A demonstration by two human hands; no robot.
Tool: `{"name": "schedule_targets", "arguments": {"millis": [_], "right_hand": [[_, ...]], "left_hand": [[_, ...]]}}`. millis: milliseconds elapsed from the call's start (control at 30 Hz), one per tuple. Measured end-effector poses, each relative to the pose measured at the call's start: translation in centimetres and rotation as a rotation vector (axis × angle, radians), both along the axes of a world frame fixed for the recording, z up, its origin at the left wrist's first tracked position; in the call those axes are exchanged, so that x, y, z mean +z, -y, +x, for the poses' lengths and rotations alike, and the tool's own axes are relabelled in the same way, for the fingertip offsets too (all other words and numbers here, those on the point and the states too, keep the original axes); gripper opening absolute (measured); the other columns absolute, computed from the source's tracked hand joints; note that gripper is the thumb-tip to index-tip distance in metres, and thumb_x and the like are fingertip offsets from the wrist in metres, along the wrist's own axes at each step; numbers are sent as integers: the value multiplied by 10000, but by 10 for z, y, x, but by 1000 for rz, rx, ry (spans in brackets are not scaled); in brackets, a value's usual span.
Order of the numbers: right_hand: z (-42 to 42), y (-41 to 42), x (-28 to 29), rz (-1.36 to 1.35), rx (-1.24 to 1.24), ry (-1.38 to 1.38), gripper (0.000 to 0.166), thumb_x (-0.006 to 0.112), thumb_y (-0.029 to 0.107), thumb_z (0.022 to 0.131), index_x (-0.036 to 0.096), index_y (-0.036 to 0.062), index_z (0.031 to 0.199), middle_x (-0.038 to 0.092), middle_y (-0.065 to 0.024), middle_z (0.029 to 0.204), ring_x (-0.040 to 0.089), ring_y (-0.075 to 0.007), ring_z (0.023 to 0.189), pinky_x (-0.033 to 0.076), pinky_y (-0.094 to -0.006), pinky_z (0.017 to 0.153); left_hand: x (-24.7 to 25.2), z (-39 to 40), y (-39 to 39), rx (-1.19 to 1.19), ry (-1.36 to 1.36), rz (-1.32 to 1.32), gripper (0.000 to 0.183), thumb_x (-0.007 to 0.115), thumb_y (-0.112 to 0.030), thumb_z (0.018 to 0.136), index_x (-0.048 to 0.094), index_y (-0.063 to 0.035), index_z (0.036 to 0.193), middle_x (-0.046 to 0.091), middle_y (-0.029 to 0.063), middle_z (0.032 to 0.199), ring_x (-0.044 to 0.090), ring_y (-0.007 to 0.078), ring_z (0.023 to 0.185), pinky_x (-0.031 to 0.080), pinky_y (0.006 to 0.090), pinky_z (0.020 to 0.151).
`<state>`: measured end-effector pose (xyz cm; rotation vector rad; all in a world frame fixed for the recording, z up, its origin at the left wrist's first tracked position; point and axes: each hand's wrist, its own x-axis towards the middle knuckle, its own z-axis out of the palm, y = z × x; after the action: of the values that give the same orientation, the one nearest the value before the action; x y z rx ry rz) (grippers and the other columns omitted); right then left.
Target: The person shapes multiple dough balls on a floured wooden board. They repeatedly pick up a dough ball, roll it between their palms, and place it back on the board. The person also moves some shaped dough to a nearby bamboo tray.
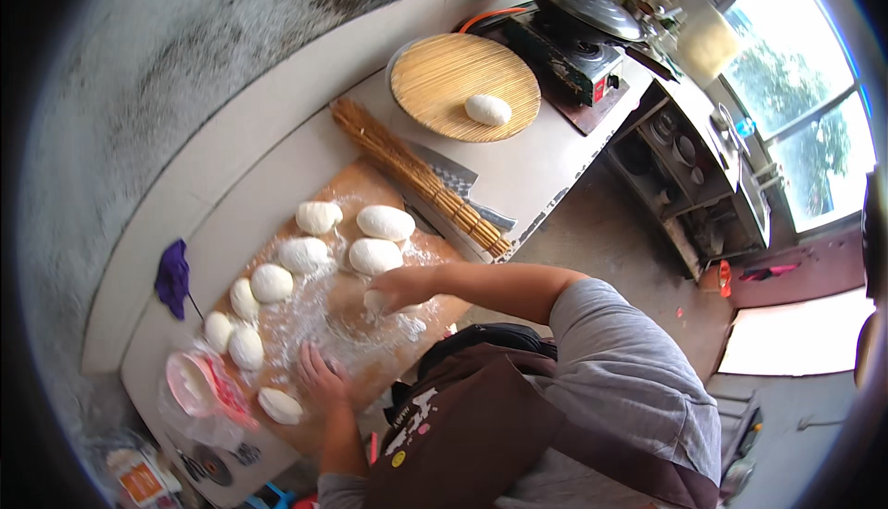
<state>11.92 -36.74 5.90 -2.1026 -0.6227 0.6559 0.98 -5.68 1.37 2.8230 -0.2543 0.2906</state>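
My right hand [404, 290] is curled over a white dough piece [375, 303] on a floured wooden board [388, 353]; the hand hides much of it. My left hand [325, 376] rests on the board's near left part, fingers apart, with no dough clearly seen in it. Beyond my right hand lie two dough pieces, the nearer one [375, 256] close to my fingers. Several more rounded pieces form a curved row along the board's far left side, among them a dough ball [272, 283]. An oval dough piece [279, 405] sits left of my left hand.
A straw whisk brush [423, 176] lies over a cleaver [494, 215] past the board. Behind them, a round woven tray [444, 85] bears one dough piece [488, 110]. A gas stove [576, 58] holds a lidded wok [590, 6]. At left stands a pink container [191, 384] in plastic.
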Motion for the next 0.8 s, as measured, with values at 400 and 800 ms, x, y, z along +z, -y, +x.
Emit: {"name": "schedule_targets", "arguments": {"millis": [400, 800], "right_hand": [[152, 275, 124, 394, -1121, 11, 474, 708, 372, 874, 583, 61, 1209, 659, -98, 1061, 669, -240, 954, 571, -434, 721], [209, 317, 79, -532, -719, 284, 562, 729, 352, 775, 592, 46, 1227, 660, -179, 1140, 626, -323, 1071, 494, -400, 901]], "left_hand": [[6, -1, 1, -9, 25, 28, 484, 537, -216, 829, 494, 4, 1258, 475, 196, 1396, 438, 389, 1304, 346, 511, 1077], [-6, 0, -6, -11, 16, 29, 535, 578, -187, 777, 476, 9, 1264, 461, 192, 1405, 424, 398, 1309, 322, 521, 1100]]}}
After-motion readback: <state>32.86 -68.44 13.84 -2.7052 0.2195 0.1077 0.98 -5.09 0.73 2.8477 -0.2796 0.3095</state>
